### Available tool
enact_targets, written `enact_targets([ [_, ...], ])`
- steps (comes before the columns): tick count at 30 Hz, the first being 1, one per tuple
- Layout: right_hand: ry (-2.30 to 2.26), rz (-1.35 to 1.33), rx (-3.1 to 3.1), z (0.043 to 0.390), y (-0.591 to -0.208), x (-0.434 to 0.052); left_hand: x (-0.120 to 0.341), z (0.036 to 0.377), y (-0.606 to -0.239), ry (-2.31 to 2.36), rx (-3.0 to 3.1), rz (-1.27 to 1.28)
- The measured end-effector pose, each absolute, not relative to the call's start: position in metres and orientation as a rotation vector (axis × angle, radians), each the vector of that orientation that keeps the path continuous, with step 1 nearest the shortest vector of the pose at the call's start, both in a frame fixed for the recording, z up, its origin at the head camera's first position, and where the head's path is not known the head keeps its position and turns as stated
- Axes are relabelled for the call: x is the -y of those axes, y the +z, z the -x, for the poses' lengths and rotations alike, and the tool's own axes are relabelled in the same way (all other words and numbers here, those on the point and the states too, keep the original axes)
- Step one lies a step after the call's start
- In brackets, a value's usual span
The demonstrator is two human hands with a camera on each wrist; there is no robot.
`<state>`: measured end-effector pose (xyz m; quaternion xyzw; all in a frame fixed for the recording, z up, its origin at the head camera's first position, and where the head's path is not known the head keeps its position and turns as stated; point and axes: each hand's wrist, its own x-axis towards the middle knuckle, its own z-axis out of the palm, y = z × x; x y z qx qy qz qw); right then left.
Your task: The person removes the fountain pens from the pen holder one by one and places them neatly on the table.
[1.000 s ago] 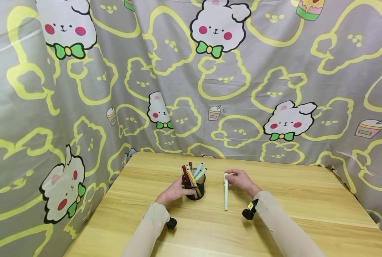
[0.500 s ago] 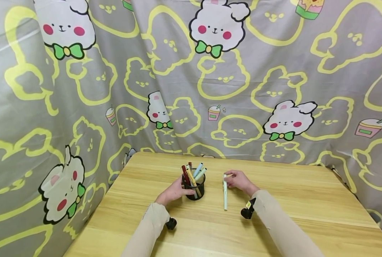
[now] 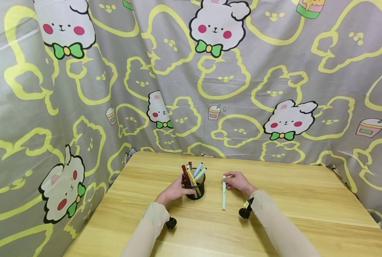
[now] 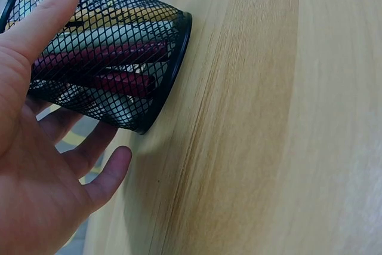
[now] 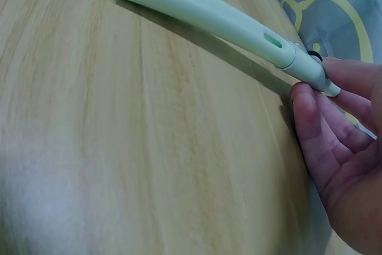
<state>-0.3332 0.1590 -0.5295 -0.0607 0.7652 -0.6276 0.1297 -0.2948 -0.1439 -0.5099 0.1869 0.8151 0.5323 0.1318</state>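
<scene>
Mesh pen cup [image 3: 194, 189] on table [image 3: 306, 200], holding several pens [image 3: 194, 173]: red, pale blue, yellowish.
Left hand [image 3: 173, 192] curls round the cup, thumb along its wall. Pale green pen [image 3: 223, 192] lies flat just right of cup; right hand [image 3: 240, 182] pinches its far end with bent fingertips [image 5: 313, 97].
</scene>
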Motion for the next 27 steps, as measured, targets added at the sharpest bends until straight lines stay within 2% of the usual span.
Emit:
enact_targets([
  [27,-1.732,0.239,-2.403,0.3275,-0.5276,-0.1562,0.1430,0.2936,-0.5111,1.539,-2.384,-0.592],
])
